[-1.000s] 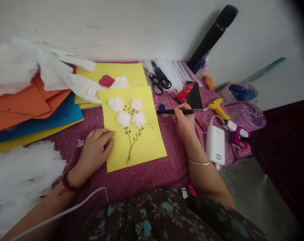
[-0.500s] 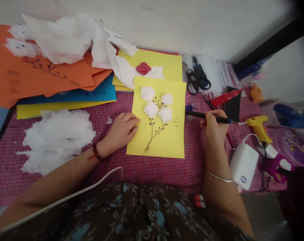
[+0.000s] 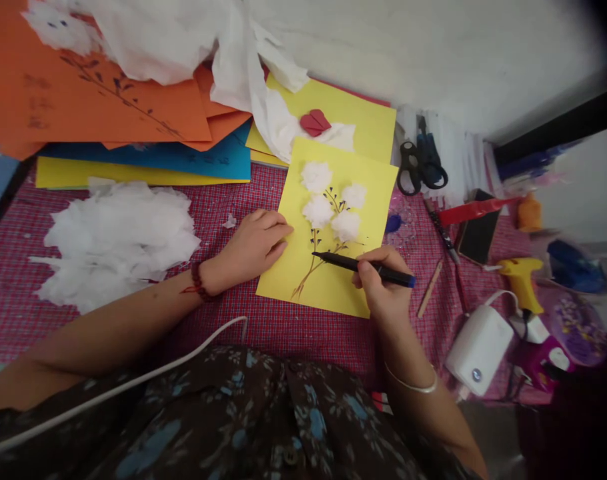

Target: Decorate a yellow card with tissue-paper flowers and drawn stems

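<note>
A sheet of yellow paper (image 3: 283,275) lies slightly turned on the checked cloth. White fluffy paper blossoms (image 3: 317,211) top its drawn brown stems (image 3: 303,283), which carry small dark leaves. My right hand (image 3: 386,283) grips a black marker pen (image 3: 346,261) with a blue end. The pen's tip is at the left stem; whether it touches the paper I cannot tell. My left hand (image 3: 253,245) rests flat with fingers stretched out over the sheet's left edge, holding nothing.
White tissue pieces (image 3: 118,240) lie heaped at left, below orange (image 3: 148,120) and blue paper (image 3: 133,157). A red paper heart (image 3: 315,123) sits behind the sheet. Black scissors (image 3: 421,167), a yellow glue gun (image 3: 522,280) and a white power bank (image 3: 479,350) are at right.
My right hand has moved left with the marker pen, from beside the yellow sheet to over its stems. My left hand stays at the sheet's left edge. The view has shifted and tilted.
</note>
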Available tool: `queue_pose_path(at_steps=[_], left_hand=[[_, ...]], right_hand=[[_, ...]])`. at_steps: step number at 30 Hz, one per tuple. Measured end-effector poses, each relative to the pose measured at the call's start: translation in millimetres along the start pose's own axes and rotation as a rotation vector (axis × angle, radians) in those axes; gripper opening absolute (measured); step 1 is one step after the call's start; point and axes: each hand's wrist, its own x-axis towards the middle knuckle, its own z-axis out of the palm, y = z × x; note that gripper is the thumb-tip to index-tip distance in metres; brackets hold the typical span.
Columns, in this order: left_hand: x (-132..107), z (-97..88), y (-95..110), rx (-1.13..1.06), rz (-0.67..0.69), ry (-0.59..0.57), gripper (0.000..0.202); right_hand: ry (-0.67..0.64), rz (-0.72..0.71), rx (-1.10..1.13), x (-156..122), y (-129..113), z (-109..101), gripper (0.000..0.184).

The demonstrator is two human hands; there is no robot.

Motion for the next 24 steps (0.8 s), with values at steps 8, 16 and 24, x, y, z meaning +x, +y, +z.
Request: queue_pose_path(at_steps=[8,16,24], left_hand=[[0,1.2,-1,0.009,0.006,0.012,0.022],[0,0.3,0,0.006,0.001,0.002,0.024],[-1,-0.1,-3,0.004,0.034,0.014,0.024]], right_hand=[[-0.014,0.006,-0.015,7,4,4,0.006],[-0.013,0.111,0.115,11,-1,0,0.011],[0.562,-0.021,0.157,38,14,-56,0.006]])
